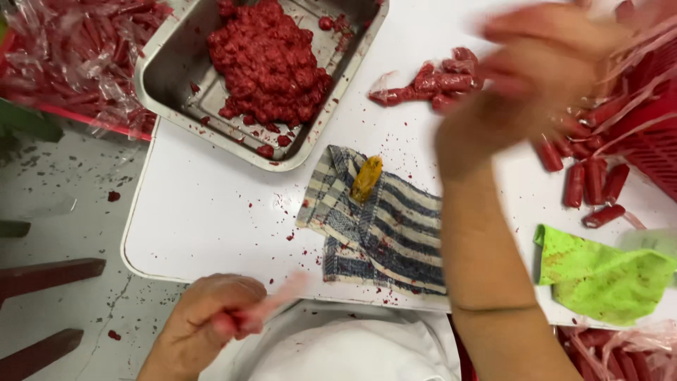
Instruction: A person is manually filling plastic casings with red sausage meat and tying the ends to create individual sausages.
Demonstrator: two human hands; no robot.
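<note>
My left hand [208, 321] is low at the table's near edge, its fingers closed on a blurred reddish casing strip [271, 303]. My right hand [543, 77] reaches far across the white table [211, 219], blurred by motion, above a heap of red sausages [589, 180]. Whether it holds anything I cannot tell. A metal tray [169, 85] at the top holds a mound of red minced meat [268, 63]. Between my arms lies a blue-and-white striped cloth [384, 229] with a small yellow tool [367, 178] resting on it.
A green cloth [599, 275] lies at the right. Empty red casings [430, 85] sit beyond the striped cloth. A red crate [656, 127] stands at far right, clear plastic wrappers [70, 49] heap at top left, and grey floor [63, 212] shows left.
</note>
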